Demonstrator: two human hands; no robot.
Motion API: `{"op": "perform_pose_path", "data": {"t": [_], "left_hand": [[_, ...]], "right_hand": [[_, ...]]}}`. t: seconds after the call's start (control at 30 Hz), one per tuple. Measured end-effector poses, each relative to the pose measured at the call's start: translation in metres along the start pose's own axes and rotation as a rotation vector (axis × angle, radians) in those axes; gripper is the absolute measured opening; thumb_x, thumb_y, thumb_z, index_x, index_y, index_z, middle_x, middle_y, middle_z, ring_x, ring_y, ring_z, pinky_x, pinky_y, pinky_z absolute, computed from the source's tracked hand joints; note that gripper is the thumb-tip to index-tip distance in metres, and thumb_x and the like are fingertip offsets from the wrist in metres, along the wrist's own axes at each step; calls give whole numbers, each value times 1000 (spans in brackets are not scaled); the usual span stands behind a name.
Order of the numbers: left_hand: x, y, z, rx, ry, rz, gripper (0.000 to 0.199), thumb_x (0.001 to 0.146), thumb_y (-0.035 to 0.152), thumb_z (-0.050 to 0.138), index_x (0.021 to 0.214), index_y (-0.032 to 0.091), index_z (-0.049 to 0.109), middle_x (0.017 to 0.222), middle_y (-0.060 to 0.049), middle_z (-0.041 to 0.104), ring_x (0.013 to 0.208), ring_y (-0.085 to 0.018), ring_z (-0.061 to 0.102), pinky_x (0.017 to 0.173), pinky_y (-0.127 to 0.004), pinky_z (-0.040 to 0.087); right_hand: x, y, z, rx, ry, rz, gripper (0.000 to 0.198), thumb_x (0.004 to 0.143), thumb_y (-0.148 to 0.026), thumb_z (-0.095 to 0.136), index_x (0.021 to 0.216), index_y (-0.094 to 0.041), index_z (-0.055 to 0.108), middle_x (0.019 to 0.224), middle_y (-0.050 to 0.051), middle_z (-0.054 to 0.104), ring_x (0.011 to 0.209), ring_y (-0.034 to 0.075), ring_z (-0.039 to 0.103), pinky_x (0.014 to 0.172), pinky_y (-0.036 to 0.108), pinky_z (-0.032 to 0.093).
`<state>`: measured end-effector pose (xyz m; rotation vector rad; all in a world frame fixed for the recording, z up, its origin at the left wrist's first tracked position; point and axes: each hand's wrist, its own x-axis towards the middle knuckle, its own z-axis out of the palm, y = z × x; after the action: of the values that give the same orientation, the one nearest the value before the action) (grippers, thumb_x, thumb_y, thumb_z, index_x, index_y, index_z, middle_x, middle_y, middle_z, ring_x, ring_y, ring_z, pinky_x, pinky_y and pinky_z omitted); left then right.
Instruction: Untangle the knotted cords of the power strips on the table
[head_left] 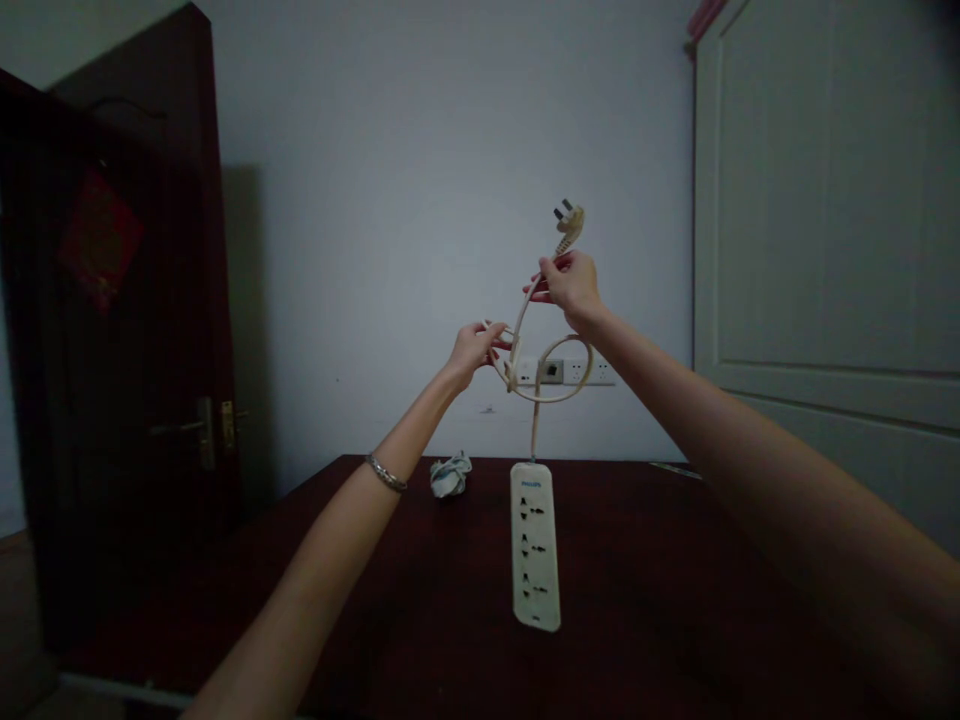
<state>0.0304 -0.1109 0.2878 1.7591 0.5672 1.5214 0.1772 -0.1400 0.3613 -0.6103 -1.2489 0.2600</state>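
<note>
My right hand [571, 285] is closed on the pale power cord just below its plug [570, 225], whose metal prongs point up and to the left. Lower and to the left, my left hand [476, 350] pinches a loop of the same cord [564, 399]. The cord curls round between and below my hands, then runs down to a white power strip [535, 548]. The strip is upright, its socket face toward me, in front of the dark red table; whether its lower end touches the tabletop I cannot tell.
A crumpled pale bundle [451, 475] lies on the dark red table [420, 600] near its back edge. Wall sockets [589, 372] sit behind the cord. A dark door [135, 300] stands at left and a white cabinet [825, 220] at right.
</note>
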Motion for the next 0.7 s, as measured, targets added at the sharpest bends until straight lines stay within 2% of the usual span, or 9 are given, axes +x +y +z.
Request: {"op": "perform_pose_path", "data": {"t": [0.13, 0.2, 0.33, 0.47, 0.6, 0.7], "left_hand": [[2, 10, -8, 16, -94, 84, 22, 76, 34, 63, 83, 13, 59, 65, -3, 61, 61, -11, 60, 48, -17, 36], [1, 14, -11, 26, -135, 108, 22, 75, 33, 64, 85, 14, 61, 67, -2, 60, 60, -10, 59, 48, -17, 36], [6, 21, -14, 22, -129, 125, 19, 73, 28, 67, 83, 12, 65, 60, 3, 51, 44, -3, 43, 44, -17, 36], [19, 27, -14, -74, -70, 85, 12, 74, 22, 66, 80, 11, 66, 49, 7, 36, 38, -1, 30, 36, -15, 26], [32, 35, -14, -194, -56, 33, 6, 77, 15, 63, 78, 10, 66, 57, 5, 42, 37, 2, 21, 32, -14, 14], [37, 40, -14, -206, -55, 22, 8, 79, 13, 60, 76, 8, 66, 64, 1, 49, 37, 3, 24, 31, -14, 12]], "right_hand": [[2, -4, -8, 101, -8, 42, 4, 85, -13, 43, 85, -17, 41, 69, 0, 56, 62, 12, 63, 59, 33, 56], [3, -6, -13, 120, -5, 59, 8, 84, -10, 41, 87, -17, 41, 72, 0, 56, 64, 13, 63, 61, 35, 55], [3, -9, -24, 89, -35, 118, 11, 83, -7, 40, 89, -16, 43, 69, -1, 53, 63, 14, 64, 61, 38, 54], [3, -11, -37, 101, -201, 137, 18, 84, -12, 43, 101, -16, 46, 66, -2, 55, 67, 16, 65, 62, 37, 53], [1, -12, -41, 107, -307, 49, 15, 83, -16, 49, 98, -14, 50, 69, 1, 60, 69, 17, 66, 63, 34, 53], [-4, -10, -34, 139, -314, 26, 8, 81, -19, 54, 86, -14, 50, 74, 4, 63, 72, 18, 66, 64, 33, 53]]}}
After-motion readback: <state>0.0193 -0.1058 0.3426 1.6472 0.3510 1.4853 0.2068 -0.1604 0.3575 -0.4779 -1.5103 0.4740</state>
